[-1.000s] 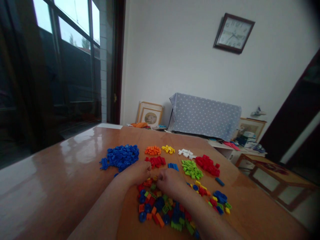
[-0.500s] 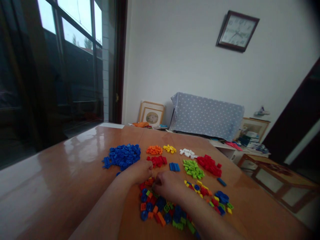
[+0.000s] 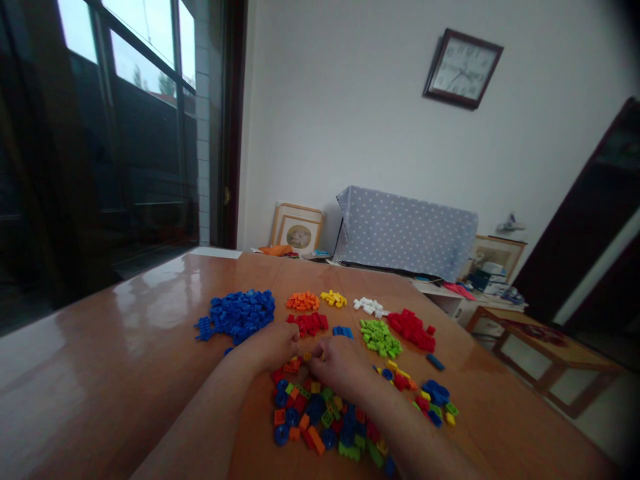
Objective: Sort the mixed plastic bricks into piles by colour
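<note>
My left hand [image 3: 277, 343] is closed, its fingers curled down beside a row of red bricks [image 3: 309, 324]. Whatever its fingertips hold is hidden. My right hand [image 3: 339, 363] hangs over the far edge of a mixed pile of toy building bricks [image 3: 315, 407], with its fingers bent together and what they hold too small to make out. A small yellow-orange brick [image 3: 307, 357] shows between the two hands. Just beyond my right hand lie some blue bricks [image 3: 343, 331] in a row.
Sorted heaps stand farther back: blue bricks [image 3: 240, 313], orange bricks [image 3: 303, 301], yellow bricks [image 3: 333, 299], white bricks [image 3: 370, 307], green bricks [image 3: 380, 338] and red bricks [image 3: 413, 329]. A single blue brick [image 3: 435, 362] lies at the right on the glossy table [image 3: 150, 380].
My right hand has shifted a little away from me and to the right, uncovering more of the mixed pile. My left hand stays nearly in place. The view has turned slightly.
</note>
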The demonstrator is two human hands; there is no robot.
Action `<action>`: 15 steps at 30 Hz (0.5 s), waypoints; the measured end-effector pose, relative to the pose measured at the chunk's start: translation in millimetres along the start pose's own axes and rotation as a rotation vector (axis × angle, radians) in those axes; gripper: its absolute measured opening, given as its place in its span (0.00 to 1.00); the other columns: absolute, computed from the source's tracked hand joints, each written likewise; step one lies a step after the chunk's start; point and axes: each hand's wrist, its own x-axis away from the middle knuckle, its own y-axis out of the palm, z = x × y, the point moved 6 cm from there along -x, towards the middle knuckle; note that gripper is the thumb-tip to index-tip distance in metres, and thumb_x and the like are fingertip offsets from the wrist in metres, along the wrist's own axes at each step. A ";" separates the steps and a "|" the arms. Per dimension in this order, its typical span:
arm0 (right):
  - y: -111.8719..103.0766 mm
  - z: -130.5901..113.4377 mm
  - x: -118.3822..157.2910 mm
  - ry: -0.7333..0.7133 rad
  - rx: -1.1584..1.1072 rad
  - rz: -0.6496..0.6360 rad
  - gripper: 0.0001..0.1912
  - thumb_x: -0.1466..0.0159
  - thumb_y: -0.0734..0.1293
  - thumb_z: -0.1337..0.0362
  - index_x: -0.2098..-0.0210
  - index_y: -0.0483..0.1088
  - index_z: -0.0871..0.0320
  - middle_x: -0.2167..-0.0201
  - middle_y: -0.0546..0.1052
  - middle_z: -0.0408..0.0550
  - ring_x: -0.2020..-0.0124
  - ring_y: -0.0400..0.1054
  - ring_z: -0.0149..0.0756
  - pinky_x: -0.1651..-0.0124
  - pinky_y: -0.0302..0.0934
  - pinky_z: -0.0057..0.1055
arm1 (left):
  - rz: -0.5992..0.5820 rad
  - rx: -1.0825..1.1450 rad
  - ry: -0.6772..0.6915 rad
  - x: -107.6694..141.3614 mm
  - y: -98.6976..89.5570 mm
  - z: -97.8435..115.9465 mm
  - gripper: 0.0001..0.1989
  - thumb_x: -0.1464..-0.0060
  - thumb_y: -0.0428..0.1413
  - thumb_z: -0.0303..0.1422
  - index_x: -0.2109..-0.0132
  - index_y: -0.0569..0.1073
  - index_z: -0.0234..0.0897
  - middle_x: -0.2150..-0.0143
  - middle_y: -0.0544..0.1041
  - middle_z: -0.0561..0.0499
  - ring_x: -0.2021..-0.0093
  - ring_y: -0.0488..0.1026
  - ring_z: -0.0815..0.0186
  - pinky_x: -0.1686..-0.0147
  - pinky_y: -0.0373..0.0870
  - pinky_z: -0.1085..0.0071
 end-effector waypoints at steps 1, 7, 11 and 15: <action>-4.4 8.8 0.2 0.030 0.006 0.036 0.14 0.37 0.62 0.57 0.64 0.78 0.53 0.65 0.81 0.47 0.64 0.73 0.37 0.68 0.54 0.27 | -0.004 0.001 0.000 0.0 0.3 0.4 0.08 0.47 0.51 0.31 0.62 0.74 0.39 0.63 0.78 0.48 0.64 0.74 0.63 0.71 0.61 0.73; -13.9 82.7 -2.7 0.248 0.139 0.067 0.15 0.34 0.60 0.57 0.61 0.77 0.55 0.61 0.80 0.52 0.58 0.74 0.41 0.62 0.58 0.30 | -0.030 -0.011 -0.011 0.4 -0.2 3.0 0.06 0.49 0.51 0.29 0.66 0.73 0.38 0.66 0.78 0.48 0.67 0.74 0.64 0.74 0.58 0.73; -10.4 116.3 -2.4 0.305 0.228 0.082 0.16 0.33 0.59 0.58 0.59 0.76 0.58 0.58 0.80 0.56 0.57 0.74 0.44 0.61 0.61 0.31 | -0.030 0.009 -0.012 1.8 -2.3 4.7 0.06 0.48 0.52 0.31 0.65 0.73 0.38 0.66 0.78 0.48 0.68 0.74 0.64 0.75 0.58 0.73; -3.4 127.1 -1.0 0.316 0.243 0.074 0.17 0.32 0.58 0.58 0.61 0.76 0.58 0.59 0.80 0.58 0.56 0.75 0.47 0.61 0.62 0.34 | -0.032 0.003 -0.020 2.8 -3.1 5.5 0.07 0.48 0.52 0.33 0.65 0.74 0.38 0.66 0.78 0.48 0.68 0.74 0.63 0.75 0.58 0.73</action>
